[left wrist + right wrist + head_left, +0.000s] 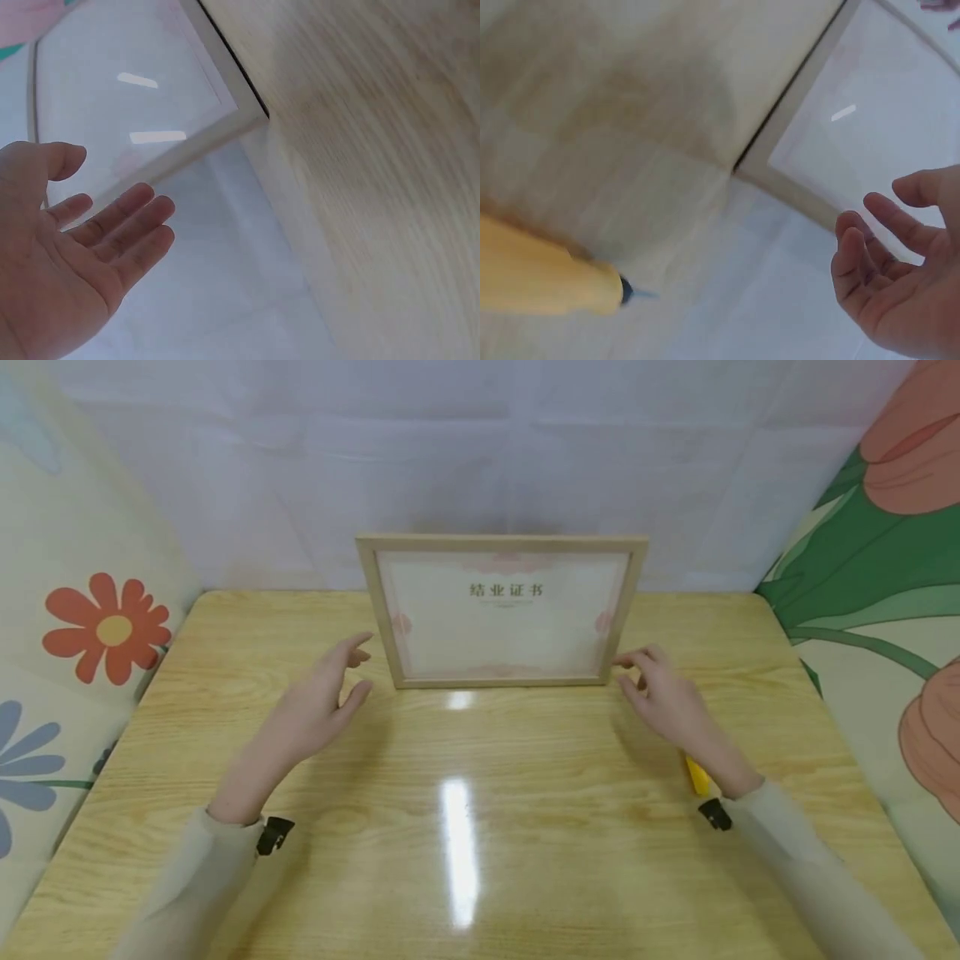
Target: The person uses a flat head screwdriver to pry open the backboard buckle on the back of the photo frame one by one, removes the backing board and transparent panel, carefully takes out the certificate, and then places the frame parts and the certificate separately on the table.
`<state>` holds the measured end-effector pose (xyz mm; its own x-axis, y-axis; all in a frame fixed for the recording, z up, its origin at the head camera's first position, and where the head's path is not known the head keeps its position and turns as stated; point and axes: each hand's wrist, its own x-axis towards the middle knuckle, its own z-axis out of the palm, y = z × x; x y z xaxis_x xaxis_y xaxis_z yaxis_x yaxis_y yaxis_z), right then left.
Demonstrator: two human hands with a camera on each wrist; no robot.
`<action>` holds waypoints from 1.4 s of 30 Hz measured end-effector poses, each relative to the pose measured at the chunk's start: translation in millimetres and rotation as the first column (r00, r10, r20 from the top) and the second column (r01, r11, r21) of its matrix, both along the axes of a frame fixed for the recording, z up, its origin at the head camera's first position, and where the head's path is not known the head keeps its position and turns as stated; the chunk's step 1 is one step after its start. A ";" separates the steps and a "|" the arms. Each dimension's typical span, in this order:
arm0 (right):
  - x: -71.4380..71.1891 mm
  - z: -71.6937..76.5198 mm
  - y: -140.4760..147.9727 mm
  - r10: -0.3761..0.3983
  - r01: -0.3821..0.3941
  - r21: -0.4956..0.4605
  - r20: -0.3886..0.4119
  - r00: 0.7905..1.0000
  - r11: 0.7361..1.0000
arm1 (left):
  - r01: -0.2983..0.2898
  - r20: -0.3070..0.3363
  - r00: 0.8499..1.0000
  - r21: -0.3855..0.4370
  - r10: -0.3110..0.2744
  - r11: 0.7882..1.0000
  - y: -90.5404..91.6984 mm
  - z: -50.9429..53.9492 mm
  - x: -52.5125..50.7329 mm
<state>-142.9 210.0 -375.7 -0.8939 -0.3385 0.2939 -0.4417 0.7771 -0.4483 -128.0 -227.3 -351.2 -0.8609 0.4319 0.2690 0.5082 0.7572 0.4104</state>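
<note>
A picture frame (502, 683) with a light wood border stands upright on the table, leaning slightly back. Behind its pane is a white certificate (495, 631) with pink ornaments and Chinese lettering. To its left my left hand (315, 706) is held with the fingers loosely extended and the thumb apart, nothing in it. My right hand (667, 697) hovers by the lower right corner, fingers bent loosely around no object; whether a fingertip touches the border I cannot tell. In the right wrist view the palm (922, 300) is bare.
Beneath my right wrist lies a yellow-handled tool (547, 270) with a black collar and thin tip. The wooden table (375, 860) reaches back to a white cloth backdrop (420, 460). Flower-patterned panels (112, 543) flank both sides.
</note>
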 end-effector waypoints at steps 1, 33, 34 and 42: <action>-5.0 3.6 2.9 -0.024 0.025 -0.021 0.020 0.999 0.999 | -0.013 0.012 1.000 0.021 0.013 1.000 -2.5 0.7 -3.5; -52.3 28.0 -7.3 -0.141 0.185 -0.352 0.147 0.979 0.918 | -0.210 0.035 0.976 0.397 0.213 0.894 21.8 12.8 -56.7; -50.7 27.7 -7.4 -0.145 0.189 -0.361 0.145 0.979 0.913 | -0.204 0.036 0.977 0.405 0.208 0.891 22.0 13.6 -55.4; -40.2 30.9 -6.3 -0.131 0.192 -0.453 0.162 0.978 0.871 | -0.228 -0.032 0.963 0.434 0.268 0.872 28.6 14.0 -47.4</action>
<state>-183.1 203.7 -344.8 -0.9631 -0.0384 0.2664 -0.2466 0.5223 -0.8163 -175.4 -198.8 -337.2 -0.8888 0.0355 0.4570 0.3757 0.6275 0.6819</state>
